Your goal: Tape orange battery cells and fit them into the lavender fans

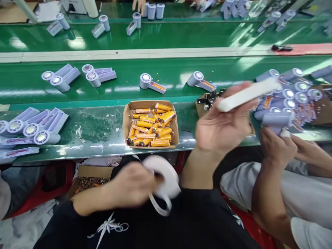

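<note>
A white roll of tape (168,174) hangs low in front of my body, with a loose loop of its strip dangling beneath. The fingers of my left hand (133,183) are closed on it, somewhat blurred. Raised at the right, my right hand (220,128) holds a long white block-like piece (246,95) between thumb and fingers, its palm turned up. Between the hands, at the bench edge, sits a cardboard box (177,133) of orange wrapped cells with wires (163,132).
Lilac fan housings (45,137) cluster on the bench at left, and more (287,93) are piled at right. Other housings (145,81) rest on the green belt (116,91). A person's hands (278,145) work close by at right; another hand (140,5) shows at the top.
</note>
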Demonstrator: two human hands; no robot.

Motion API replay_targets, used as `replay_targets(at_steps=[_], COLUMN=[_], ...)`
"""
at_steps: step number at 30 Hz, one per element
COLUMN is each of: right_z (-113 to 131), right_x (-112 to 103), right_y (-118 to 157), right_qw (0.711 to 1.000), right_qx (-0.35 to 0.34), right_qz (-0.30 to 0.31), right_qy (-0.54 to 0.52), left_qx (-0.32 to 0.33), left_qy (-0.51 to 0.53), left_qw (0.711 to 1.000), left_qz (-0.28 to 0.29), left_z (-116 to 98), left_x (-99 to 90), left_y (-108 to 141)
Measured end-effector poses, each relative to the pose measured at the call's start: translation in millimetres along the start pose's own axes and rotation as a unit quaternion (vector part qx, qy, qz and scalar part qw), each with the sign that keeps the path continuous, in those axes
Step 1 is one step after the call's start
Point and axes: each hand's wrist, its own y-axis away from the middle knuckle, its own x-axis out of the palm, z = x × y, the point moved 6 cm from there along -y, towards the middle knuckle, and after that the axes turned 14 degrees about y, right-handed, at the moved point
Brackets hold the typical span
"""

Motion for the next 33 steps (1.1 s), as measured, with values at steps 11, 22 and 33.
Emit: replay_targets(at_steps=[11,22,33], right_z=[-65.0,-34.8,-151.4], right_x=[-48.3,-32.5,189.2], right_y=[33.0,16.6,-115.6], right_qw=[0.994,0.989,0.854], right_qx=[0.098,0.077,-0.042], right_qz=[0.022,0.101,0.387], right_qy=[0.046,0.079,0.346], left_qx=[-0.371,-0.328,-0.276], left_qy=[-0.012,-0.105,0.165], left_qw=[0.928,0.921,0.933], left_qz=[0.024,0.181,0.162], left_z=[308.9,418.9,418.8], left_x=[-39.6,18.9,35.2], left_y=[11.1,-79.3,-100.6])
